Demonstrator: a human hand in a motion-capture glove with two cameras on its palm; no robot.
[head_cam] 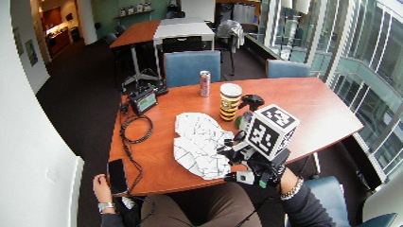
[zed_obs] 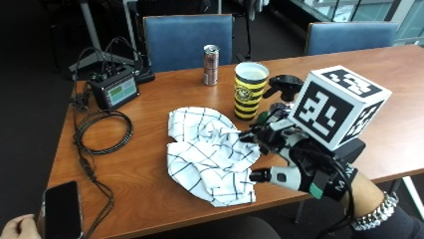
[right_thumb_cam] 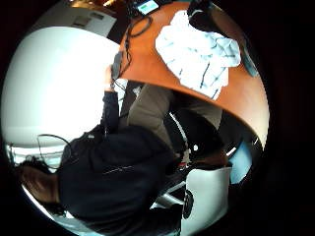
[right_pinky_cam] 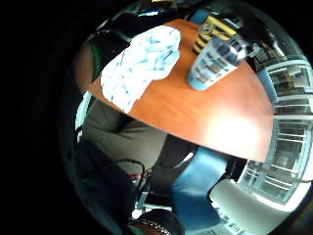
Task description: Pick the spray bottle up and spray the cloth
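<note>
The worktop (zed_obs: 152, 184) fills mid-frame; the checked cloth (zed_obs: 205, 152) is spread flat at its centre, ready for spraying. The spray bottle (zed_obs: 283, 87) stands right of centre, beside the striped cup (zed_obs: 250, 90). The gloved right hand (zed_obs: 291, 149) hovers lower right, grip apart, holding nothing

From across the table (zed_obs: 152, 174) we look down closely at the cloth (zed_obs: 205, 154) and the gloved right hand (zed_obs: 291, 149). Our wide view sits higher and farther back, facing the same way. Both palm views look out over the table edge; all four share the cloth.
</note>
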